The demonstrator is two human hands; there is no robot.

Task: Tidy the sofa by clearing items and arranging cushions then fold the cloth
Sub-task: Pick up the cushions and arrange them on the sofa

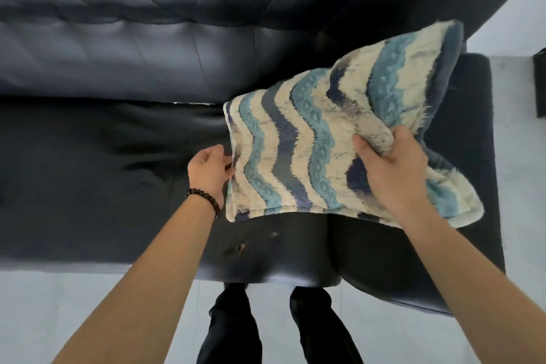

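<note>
A fluffy cushion with cream, light blue and navy wavy stripes lies over the right end of the black leather sofa. My right hand grips a bunch of its cover near the middle right, thumb and fingers curled into the fabric. At the cushion's left edge is my left hand, wearing a dark bead bracelet; its fingertips are tucked at that edge. Whether they pinch the edge or only touch it is hidden.
The sofa's tufted backrest runs across the top and its right armrest sits under and beside the cushion. Pale floor lies in front of the seat, where my dark-trousered legs stand. A dark object stands at the far right edge.
</note>
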